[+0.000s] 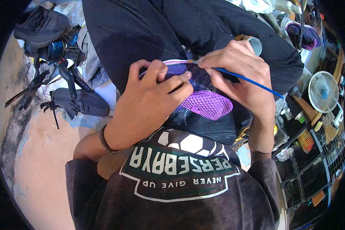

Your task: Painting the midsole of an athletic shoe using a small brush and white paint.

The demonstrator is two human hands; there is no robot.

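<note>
The dark purple shoe [172, 70] sat in the person's lap, up against the black pants [141, 27], w/ its white & pink rim [176, 61] facing away from the person. The L hand [149, 99] was clamped on the shoe, fingers bent over it, one fingertip pressed near the rim. The R hand [239, 69] had its thumb & fingers together on a thin blue paintbrush [253, 81], pinched close to the bristles [191, 61]. The bristles were right at the rim, but I couldn't tell if they touched, bc they were so small. It looked like careful brush work on that edge. Doing it well prob. called for a soft push, short strokes along the line, & not too much on the brush, so no drips got on the dark cloth. The L fingertips needed to be out of the wet bit, w/ the shoe held v. steady. A purple bumpy piece [207, 105] lay just below, so a messy stroke could've marked it too. A pale cup [253, 45] was near the R hand.
</note>
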